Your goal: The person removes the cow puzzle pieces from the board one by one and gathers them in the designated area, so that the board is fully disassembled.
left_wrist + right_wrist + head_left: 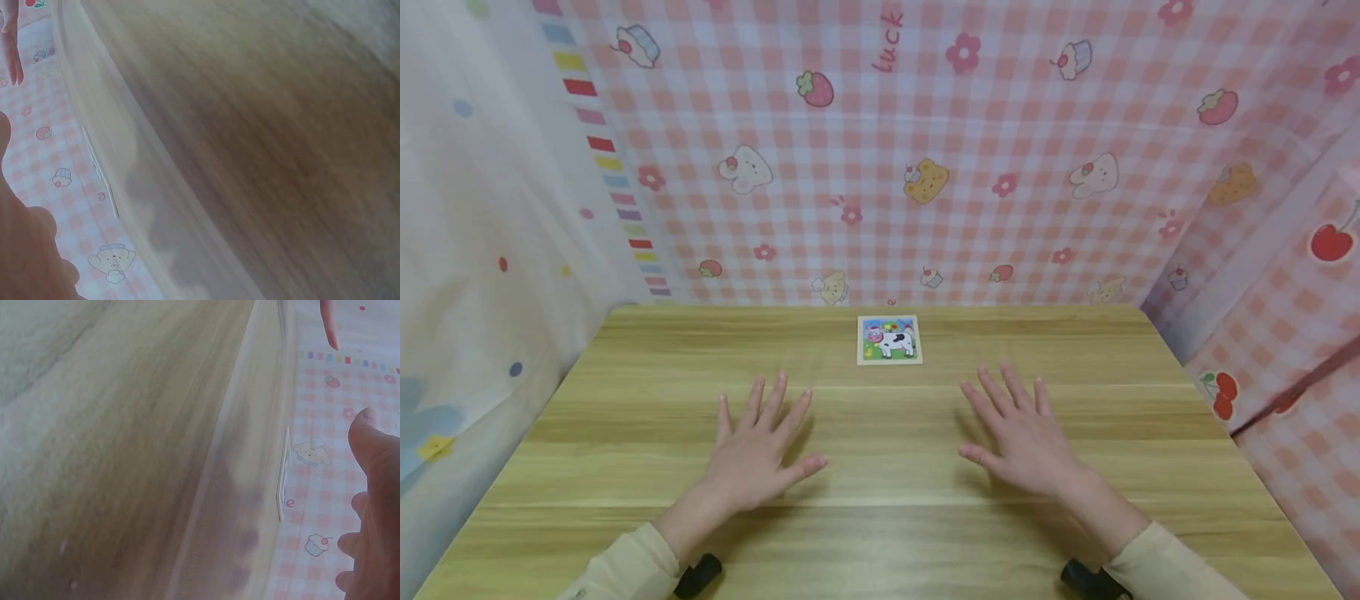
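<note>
A small square cow picture puzzle [890, 340] in a pale frame lies flat near the far edge of the table. My left hand [756, 454], palm down with fingers spread, hovers over the wood to the left and nearer side of it. On the other side my right hand [1022, 437] is likewise spread and holds nothing. In the left wrist view the puzzle [100, 172] shows as a thin edge beyond the left hand [31, 244]. The right wrist view also catches the puzzle [284, 475] edge-on, with the right hand [378, 487] at the right border.
The wood-grain table [887, 467] runs back to a pink checked curtain [880, 233]. A white patterned cloth [482, 208] hangs at the left, and more checked cloth [1292, 358] at the right. Black wrist devices [698, 575] sit below both sleeves.
</note>
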Available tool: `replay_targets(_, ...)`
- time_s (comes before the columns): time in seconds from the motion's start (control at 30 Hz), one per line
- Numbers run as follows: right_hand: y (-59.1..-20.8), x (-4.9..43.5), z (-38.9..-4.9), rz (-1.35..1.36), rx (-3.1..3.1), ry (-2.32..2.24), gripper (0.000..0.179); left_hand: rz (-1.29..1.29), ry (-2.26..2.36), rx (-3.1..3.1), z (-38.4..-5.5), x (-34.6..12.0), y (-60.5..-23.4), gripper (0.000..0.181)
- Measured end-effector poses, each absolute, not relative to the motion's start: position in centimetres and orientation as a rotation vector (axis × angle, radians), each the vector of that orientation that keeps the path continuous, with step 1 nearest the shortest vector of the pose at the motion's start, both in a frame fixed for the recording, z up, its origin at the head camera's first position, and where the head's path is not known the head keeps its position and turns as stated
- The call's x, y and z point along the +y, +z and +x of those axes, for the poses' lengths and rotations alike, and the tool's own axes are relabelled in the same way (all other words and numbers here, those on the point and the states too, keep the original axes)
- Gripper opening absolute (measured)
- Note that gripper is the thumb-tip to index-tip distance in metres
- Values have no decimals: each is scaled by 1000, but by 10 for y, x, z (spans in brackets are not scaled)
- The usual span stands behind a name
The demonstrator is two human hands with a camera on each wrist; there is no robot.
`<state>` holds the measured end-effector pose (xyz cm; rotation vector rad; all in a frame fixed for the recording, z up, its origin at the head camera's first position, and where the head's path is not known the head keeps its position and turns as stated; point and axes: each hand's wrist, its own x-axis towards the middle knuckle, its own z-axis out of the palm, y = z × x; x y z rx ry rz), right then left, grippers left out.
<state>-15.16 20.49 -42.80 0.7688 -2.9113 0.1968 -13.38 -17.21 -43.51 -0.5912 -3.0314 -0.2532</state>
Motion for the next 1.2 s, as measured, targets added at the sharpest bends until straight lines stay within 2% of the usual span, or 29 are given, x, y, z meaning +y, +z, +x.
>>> replay_targets(0.77, -441, 202, -147, 745, -2850, 301, 85, -661, -311, -2934, -132, -163, -435, 85)
replay_targets(1.2, -445, 186, -155, 765, -2674, 563, 76, -707, -404, -2741, -139, -149, -434, 79)
